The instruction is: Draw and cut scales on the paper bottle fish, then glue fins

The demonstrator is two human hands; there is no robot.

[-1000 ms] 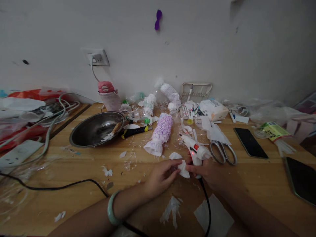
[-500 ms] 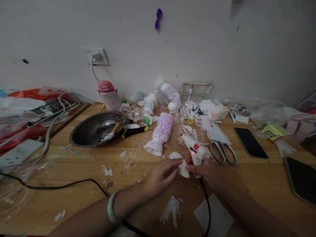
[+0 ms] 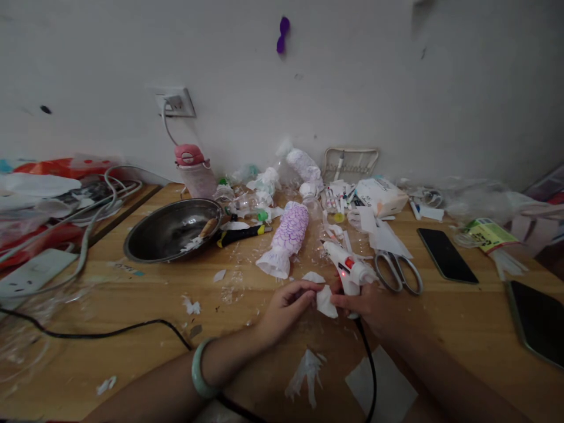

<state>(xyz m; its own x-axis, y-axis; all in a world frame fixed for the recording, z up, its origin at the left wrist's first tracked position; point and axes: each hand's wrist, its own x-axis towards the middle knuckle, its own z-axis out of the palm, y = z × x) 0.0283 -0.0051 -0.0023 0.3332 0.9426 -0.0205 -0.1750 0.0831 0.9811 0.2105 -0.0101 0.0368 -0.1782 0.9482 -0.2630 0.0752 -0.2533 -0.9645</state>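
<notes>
My right hand (image 3: 372, 305) is closed round the handle of a white glue gun (image 3: 350, 267), its red light lit and its nozzle pointing up and left. The thumb of that hand also meets the edge of a small white paper piece (image 3: 326, 302). From the other side my left hand (image 3: 286, 308), a pale green bangle on its wrist, pinches the same piece. Another white scrap (image 3: 313, 277) lies just beyond the fingertips. Farther back rests a fish-shaped piece with purple scales (image 3: 288, 235) and a white flared tail.
A dark metal bowl (image 3: 171, 232) and a yellow-black utility knife (image 3: 242, 235) lie left. Scissors (image 3: 399, 273) and phones (image 3: 447, 254) are right. A black cord (image 3: 365, 358) runs below the glue gun. Plastic bottles, markers and tissue (image 3: 381, 197) crowd the back.
My left fingers have drawn slightly left and closed nearer the paper's edge, and the paper has tilted a little. The right hand and glue gun have barely moved.
</notes>
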